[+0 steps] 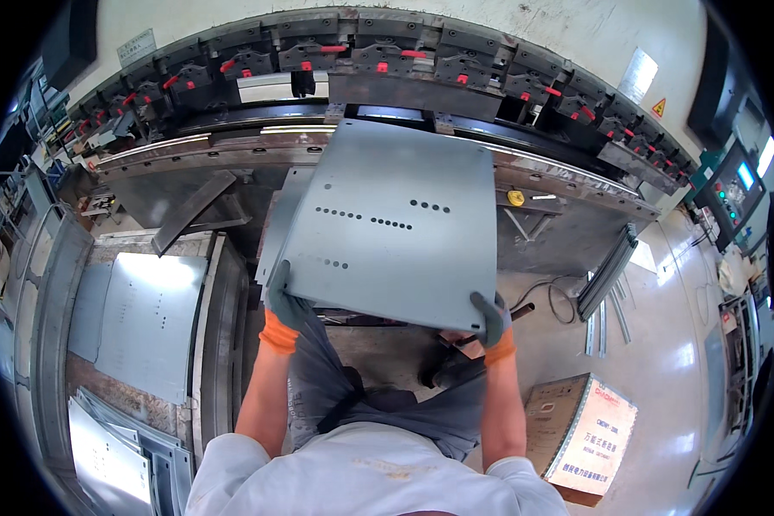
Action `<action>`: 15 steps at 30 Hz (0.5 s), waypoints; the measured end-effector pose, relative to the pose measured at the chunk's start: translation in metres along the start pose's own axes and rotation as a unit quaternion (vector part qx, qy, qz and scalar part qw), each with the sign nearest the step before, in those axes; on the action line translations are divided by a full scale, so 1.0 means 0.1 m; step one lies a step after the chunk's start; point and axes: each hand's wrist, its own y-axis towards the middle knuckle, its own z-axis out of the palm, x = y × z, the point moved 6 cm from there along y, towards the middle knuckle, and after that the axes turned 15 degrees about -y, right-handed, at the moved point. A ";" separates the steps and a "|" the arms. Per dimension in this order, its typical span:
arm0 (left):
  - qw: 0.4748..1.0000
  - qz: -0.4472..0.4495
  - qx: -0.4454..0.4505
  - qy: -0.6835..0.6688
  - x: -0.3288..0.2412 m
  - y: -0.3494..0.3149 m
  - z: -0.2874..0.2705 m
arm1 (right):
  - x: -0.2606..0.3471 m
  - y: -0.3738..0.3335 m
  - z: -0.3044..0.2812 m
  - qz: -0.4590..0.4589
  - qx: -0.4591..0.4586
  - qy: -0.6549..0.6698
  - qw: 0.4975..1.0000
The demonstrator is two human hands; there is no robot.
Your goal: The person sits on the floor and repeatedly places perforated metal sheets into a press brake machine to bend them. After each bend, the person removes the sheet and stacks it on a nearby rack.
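At twelve o'clock, a big press brake (383,58) is stretching from side to side, and its ends are fading into the dark round rim. The grey metal plate (396,258) is sitting in the middle, tipping a little and hiding part of the machine's front. Its far edge is reaching over the machine's bed, but I cannot tell if they are touching. It is looking flat, smooth and shiny, with rows of small round holes. Another plate (285,219) is peeking out under its nine o'clock side, mostly hiding.

Between eight and nine o'clock, a loose plate (155,335) is lying flat, and bright light is washing out its top. Near eight, a plate pile (112,460) is running out of view. Between four and five, a wooden crate (580,439) is standing on the floor. Near three, a control panel (731,196) is glowing.

The left hand (289,308) is pinching the held plate's eight o'clock corner, and the right hand (493,320) is pinching its corner between four and five. Both are wearing dark gloves with orange cuffs, and the fingers underneath are hiding. Near two o'clock, a little yellow tape measure (515,199) is resting.
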 end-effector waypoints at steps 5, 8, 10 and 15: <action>0.999 -0.015 -0.043 -0.014 0.10 0.19 0.14 | -0.56 0.96 -0.36 -0.063 0.032 -0.083 0.994; 0.999 -0.018 -0.044 -0.008 0.21 0.24 0.18 | -0.59 1.17 -0.38 -0.028 0.043 -0.037 0.998; 0.999 -0.009 -0.031 -0.015 0.24 0.30 0.05 | -0.44 1.17 -0.32 0.000 0.054 -0.012 0.998; 1.000 -0.012 -0.014 -0.017 0.32 0.30 0.11 | -0.46 1.23 -0.39 0.054 0.078 0.036 0.995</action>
